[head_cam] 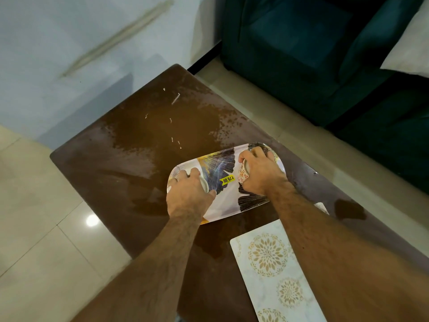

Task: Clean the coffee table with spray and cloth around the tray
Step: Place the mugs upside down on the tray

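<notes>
Both grips grasp cups on the tray (226, 206): left grip (189, 196) around a pale cup (204, 183), right grip (260, 173) around a patterned cup (242, 174). That tray sits on the wet brown bench (130, 145), beside a floral mat (271, 270).

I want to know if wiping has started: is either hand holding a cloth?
No: the left hand and right hand each grip a cup on the tray.

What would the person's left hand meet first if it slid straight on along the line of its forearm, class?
The left hand grips a cup on the tray. Beyond lies the tray's far rim, then the wet table; depth is uncertain.
</notes>
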